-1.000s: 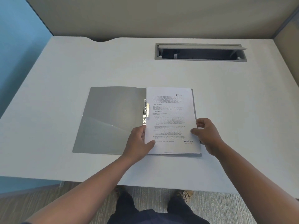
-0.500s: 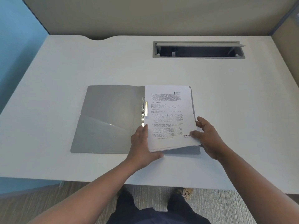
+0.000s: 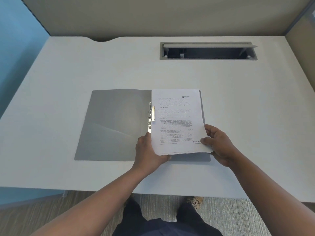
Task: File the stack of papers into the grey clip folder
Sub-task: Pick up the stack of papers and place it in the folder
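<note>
Head view, we list: white desk (image 3: pixel 68 99); grey clip folder (image 3: pixel 115 126) lying open; stack of papers (image 3: pixel 175 123) on its right half, near edge now lifted, not yet under the clip (image 3: pixel 151 114); left hand (image 3: pixel 150 150) and right hand (image 3: pixel 219 143), fingers clamped on its corners.

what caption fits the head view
Both hands, left hand and right hand, hold the stack of papers over the open grey clip folder.

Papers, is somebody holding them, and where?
Yes. Both hands hold the papers: left hand at the near left corner, right hand at the near right edge.
</note>
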Demonstrator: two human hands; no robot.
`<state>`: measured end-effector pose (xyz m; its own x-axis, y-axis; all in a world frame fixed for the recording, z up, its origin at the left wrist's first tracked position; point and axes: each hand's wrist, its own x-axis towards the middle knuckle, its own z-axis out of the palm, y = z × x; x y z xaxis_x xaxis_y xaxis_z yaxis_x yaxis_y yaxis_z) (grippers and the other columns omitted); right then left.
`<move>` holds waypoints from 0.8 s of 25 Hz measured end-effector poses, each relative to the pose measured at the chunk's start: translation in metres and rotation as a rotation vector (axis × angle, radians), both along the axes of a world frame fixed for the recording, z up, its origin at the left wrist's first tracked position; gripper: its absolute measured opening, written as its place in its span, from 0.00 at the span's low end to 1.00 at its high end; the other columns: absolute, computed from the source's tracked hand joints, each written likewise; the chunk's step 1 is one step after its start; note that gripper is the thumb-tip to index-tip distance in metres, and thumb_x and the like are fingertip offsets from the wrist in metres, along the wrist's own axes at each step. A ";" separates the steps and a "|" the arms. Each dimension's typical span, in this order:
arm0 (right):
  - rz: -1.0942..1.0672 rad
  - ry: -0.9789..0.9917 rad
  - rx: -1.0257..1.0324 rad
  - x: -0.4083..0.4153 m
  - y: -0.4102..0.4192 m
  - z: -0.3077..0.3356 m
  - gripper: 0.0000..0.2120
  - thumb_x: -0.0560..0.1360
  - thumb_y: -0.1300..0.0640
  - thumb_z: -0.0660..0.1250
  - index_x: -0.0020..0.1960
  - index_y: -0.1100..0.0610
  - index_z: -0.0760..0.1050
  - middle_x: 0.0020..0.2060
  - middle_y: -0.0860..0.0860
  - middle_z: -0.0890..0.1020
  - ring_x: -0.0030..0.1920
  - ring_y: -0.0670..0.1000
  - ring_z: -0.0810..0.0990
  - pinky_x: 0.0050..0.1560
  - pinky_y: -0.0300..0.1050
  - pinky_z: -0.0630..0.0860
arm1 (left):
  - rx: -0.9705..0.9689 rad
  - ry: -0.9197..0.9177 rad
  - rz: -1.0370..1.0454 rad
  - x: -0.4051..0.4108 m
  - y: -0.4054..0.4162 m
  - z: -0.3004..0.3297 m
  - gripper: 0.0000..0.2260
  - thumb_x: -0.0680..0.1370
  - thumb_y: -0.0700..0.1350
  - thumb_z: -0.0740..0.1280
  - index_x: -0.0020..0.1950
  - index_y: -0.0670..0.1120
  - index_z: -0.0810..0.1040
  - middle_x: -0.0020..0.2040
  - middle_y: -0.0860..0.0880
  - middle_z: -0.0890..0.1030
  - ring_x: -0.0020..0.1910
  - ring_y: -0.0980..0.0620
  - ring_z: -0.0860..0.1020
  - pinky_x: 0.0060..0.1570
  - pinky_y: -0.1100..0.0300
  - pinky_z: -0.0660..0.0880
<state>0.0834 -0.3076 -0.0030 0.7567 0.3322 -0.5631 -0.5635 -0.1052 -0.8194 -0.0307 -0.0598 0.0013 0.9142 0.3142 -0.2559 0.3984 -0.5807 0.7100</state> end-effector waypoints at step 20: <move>0.472 -0.302 -0.539 -0.020 0.003 0.012 0.65 0.62 0.52 0.84 0.83 0.52 0.43 0.80 0.39 0.50 0.73 0.39 0.57 0.71 0.40 0.61 | -0.109 -0.005 0.002 -0.002 0.003 -0.004 0.35 0.57 0.55 0.82 0.60 0.58 0.72 0.54 0.61 0.70 0.59 0.54 0.71 0.52 0.59 0.77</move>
<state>0.0637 -0.3050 0.0091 0.7499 0.3962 -0.5298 -0.1203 -0.7058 -0.6981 -0.0326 -0.0567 -0.0032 0.9152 0.2863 -0.2836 0.3952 -0.4995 0.7709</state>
